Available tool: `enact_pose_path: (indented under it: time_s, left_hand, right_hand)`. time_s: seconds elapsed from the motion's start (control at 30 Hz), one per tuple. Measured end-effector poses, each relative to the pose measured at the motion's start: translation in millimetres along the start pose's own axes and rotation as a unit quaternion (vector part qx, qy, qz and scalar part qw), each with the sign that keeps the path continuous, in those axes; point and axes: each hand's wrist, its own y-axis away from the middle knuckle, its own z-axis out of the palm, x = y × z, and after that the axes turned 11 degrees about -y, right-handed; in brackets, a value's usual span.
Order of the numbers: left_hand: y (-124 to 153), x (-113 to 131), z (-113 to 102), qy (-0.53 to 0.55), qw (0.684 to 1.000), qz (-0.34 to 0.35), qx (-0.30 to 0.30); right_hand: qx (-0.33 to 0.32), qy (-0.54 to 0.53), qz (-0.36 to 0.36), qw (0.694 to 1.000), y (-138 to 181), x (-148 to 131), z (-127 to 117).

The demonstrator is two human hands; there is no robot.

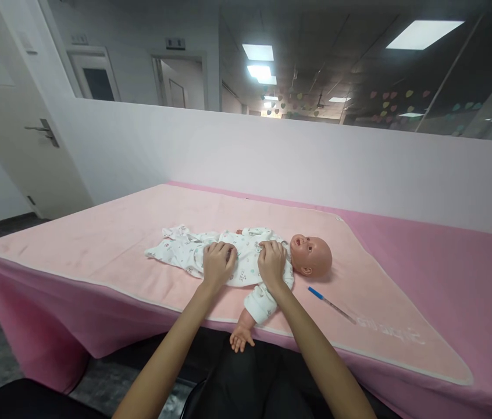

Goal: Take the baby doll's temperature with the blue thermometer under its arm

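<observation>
A baby doll (311, 256) lies on its back on the pink mat, its head to the right. It wears a white printed baby top (243, 265) and matching trousers (176, 250) that trail off to the left. My left hand (218, 262) is closed over the top near the doll's waist, fingers curled into the cloth. Higher up, at the chest, my right hand (273, 262) has its fingers bent on the same top. The fingertips of both hands are partly hidden. One doll arm (242, 333) hangs past the table's front edge between my forearms.
A blue-capped pen (331, 304) lies right of the doll on the pale pink mat (110, 233). Under the mat is a darker pink tablecloth (429, 250). A white wall (272, 157) with a window above borders the far side. A door (19, 116) stands at left.
</observation>
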Motion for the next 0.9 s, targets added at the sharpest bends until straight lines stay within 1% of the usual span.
enact_pose_path:
  time_s: [0.07, 0.13, 0.27, 0.47, 0.67, 0.9]
  left_hand:
    - [0, -4, 2, -0.029, 0.998, -0.049, 0.009]
    - [-1, -9, 3, -0.04, 0.996, -0.075, 0.005]
    - [0, -12, 3, -0.035, 0.996, -0.081, -0.009]
    - [0, -8, 3, -0.03, 0.994, -0.104, 0.001]
    - [0, -9, 6, -0.029, 0.995, -0.097, 0.0]
    - [0, -10, 8, -0.04, 0.994, -0.105, 0.008]
  right_hand:
    - [0.0, 0.0, 0.0, 1.0, 0, 0, 0]
    - [-0.002, 0.0, -0.001, 1.0, 0, 0, 0]
    - [-0.003, -0.002, 0.0, 1.0, 0, 1, 1]
    - [-0.001, -0.002, -0.002, 1.0, 0, 1, 2]
    - [-0.001, -0.003, -0.001, 1.0, 1, 0, 0]
    - [0.0, -0.009, -0.002, 1.0, 1, 0, 0]
